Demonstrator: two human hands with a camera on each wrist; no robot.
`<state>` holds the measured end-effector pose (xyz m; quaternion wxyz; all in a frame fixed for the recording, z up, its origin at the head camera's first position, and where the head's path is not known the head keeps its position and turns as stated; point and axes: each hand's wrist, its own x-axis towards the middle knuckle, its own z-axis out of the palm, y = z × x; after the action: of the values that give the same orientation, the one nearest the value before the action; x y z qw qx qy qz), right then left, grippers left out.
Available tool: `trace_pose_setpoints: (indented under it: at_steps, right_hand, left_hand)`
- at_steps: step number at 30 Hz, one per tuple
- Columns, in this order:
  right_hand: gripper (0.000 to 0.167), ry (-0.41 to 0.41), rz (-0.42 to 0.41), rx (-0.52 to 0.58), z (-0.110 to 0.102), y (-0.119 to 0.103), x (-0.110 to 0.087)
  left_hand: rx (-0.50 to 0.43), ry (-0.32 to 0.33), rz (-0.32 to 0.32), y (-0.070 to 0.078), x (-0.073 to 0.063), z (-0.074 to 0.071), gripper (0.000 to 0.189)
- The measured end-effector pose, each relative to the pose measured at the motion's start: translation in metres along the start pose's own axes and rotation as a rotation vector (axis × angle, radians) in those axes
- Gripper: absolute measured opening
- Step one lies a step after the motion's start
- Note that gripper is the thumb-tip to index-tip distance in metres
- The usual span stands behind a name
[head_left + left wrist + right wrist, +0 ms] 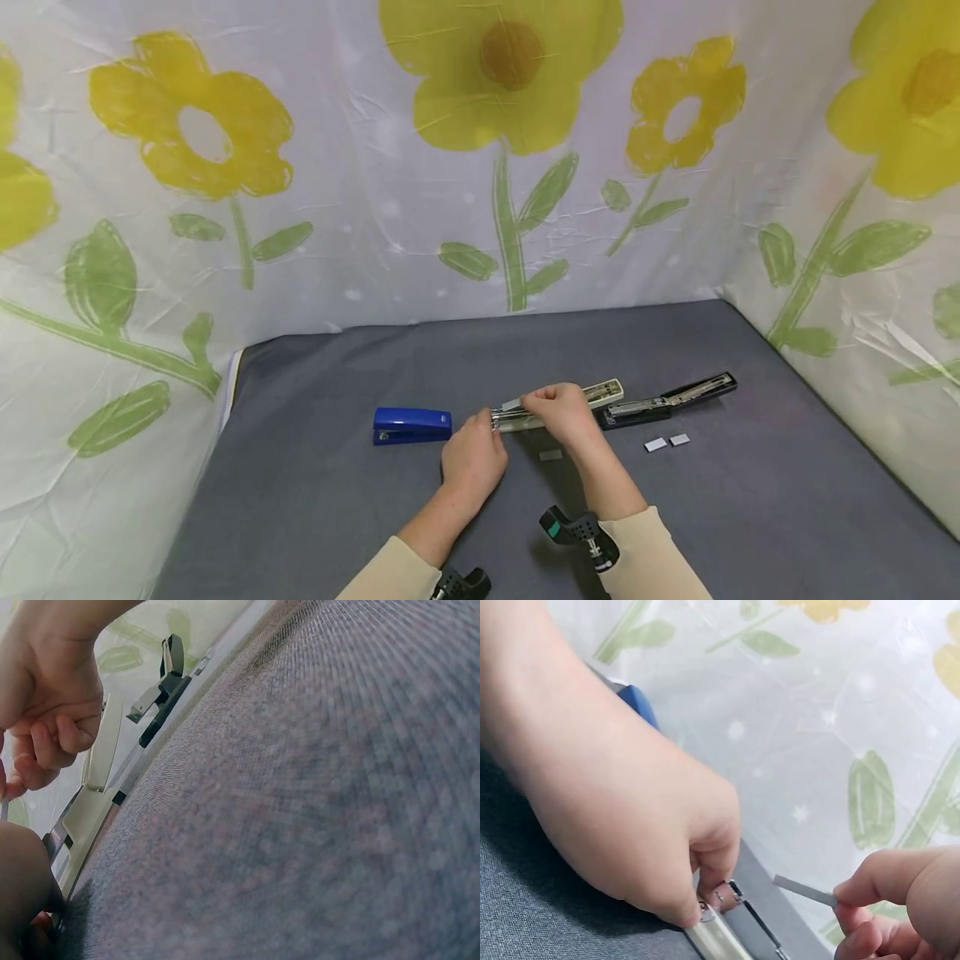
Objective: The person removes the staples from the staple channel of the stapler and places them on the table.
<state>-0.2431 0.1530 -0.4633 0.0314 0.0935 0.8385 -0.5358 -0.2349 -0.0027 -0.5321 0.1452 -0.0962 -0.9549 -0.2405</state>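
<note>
Cream stapler, head view: lies opened out on the grey-covered counter (pixel 315 508), its lid (pixel 606 390) swung away to the right
Left hand (pixel 475 457), head view: closed with curled fingers on the left end of the cream stapler
Right hand (pixel 562 410), head view: above the middle of the cream stapler, fingers drawn together on a staple strip (pixel 512 404)
Blue stapler (pixel 412 425), head view: to the left of the cream stapler, lid down
Black stapler (pixel 667 402), head view: opened out, just to the right of the cream stapler
Loose staple strips, head view: one (pixel 551 455) in front of the cream stapler, two more (pixel 656 445) (pixel 679 439) to its right and nearer the person
Flowered cloth (pixel 352 250), head view: hangs behind the cream stapler
Cream stapler, left wrist view: its lid rises at an angle from the base; the black stapler, also opened, is beyond it
Hands, left wrist view: the right is beside the cream stapler, fingers curled; the left is at its near end, its grip too hidden to tell here
Left hand, right wrist view: thumb and fingers pinch the end of the cream stapler
Right hand, right wrist view: pinches the grey staple strip by one end, the other end pointing free beside the cream stapler, not touching it
</note>
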Motion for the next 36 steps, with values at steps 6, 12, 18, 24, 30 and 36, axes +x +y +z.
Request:
trace_pose_setpoints:
  at_steps: [6,12,18,24,30,36]
  right_hand:
    - [0.027,-0.016,0.000,0.036,-0.007,-0.003,-0.011]
    - [0.026,-0.015,0.012,0.028,-0.011,0.001,-0.022]
    - [0.023,-0.002,-0.023,0.022,-0.007,0.009,-0.032]
    - [0.018,-0.007,-0.020,0.016,0.002,0.020,-0.040]
    - [0.015,0.012,-0.008,-0.006,0.013,0.026,-0.044]
    - [0.015,0.028,-0.011,-0.068,0.021,0.031,-0.046]
  left_hand:
    - [-0.006,0.009,0.011,-0.001,0.000,-0.003,0.028]
    - [-0.005,0.013,0.017,-0.002,-0.001,-0.001,0.027]
    - [-0.025,0.028,0.015,-0.002,0.000,-0.002,0.022]
    - [-0.069,0.013,-0.015,-0.001,0.002,-0.006,0.022]
    - [-0.118,-0.019,-0.056,-0.002,0.004,-0.008,0.026]
    - [-0.122,-0.031,-0.064,-0.002,0.003,-0.006,0.026]
